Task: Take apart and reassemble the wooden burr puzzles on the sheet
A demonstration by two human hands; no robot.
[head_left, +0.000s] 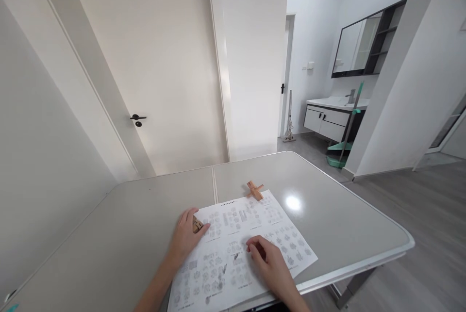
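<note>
A large printed sheet [233, 234] with rows of small grey figures lies on the table in front of me. My left hand [186, 234] rests at its left edge, fingers curled round a small brown wooden piece [197, 225] with dark marks, partly covered by the hand. Over the lower middle of the paper is my right hand [268, 259], its fingers bent and drawn together; what they hold, if anything, is hidden. At the sheet's far edge sits a wooden cross-shaped block assembly [255, 190], with sticks poking out of its sides, apart from both hands.
The grey folding table [138, 234] has a centre seam and a pale metal rim. Beyond it stands a white door [174, 69] with a black handle. Back right are a washbasin cabinet [325, 120], a green dustpan [337, 160] and a mop [290, 120].
</note>
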